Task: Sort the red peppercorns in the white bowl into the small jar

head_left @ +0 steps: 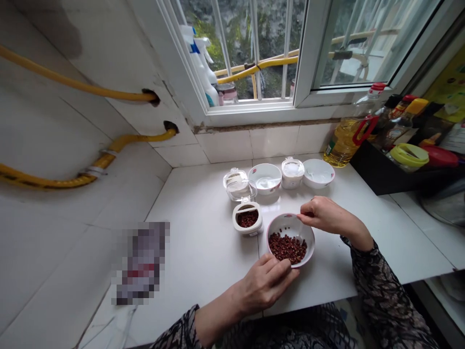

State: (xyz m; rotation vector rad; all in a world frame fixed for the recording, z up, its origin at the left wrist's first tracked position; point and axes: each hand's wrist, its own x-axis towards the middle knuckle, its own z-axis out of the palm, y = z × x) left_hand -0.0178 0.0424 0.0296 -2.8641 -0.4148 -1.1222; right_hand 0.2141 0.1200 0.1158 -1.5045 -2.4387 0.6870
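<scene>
left hand [263, 286] curls its fingers [279, 271] on the bowl rim [268, 237], right hand [324, 215] pinches its fingers together just above the red peppercorns [287, 248]

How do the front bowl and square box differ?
The pink-rimmed bowl is wider than the box. The bowl is fully open; the box is only partly open. The left hand and right hand touch the bowl, not the box. Both are white and hold dark red spice.
</scene>
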